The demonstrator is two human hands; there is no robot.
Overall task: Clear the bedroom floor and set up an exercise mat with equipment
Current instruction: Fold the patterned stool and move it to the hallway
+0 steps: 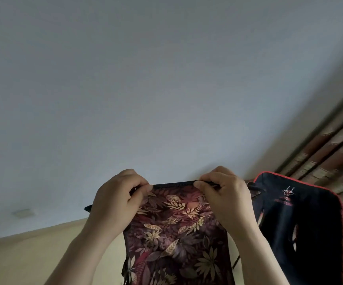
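Observation:
A dark maroon garment with a gold leaf print point(176, 233) hangs in front of me, held up high against the ceiling. My left hand point(117, 200) pinches its black top hem at the left. At the right end of that hem my right hand point(226, 194) pinches the same edge. The hem is stretched taut between the two hands. The cloth's lower part runs out of view at the bottom.
A black garment with red trim and a small red logo point(302, 227) hangs just right of my right hand. Patterned brown curtains on a rail point(331, 145) fill the right side. A pale ceiling point(146, 79) and a beige wall point(33, 256) lie behind.

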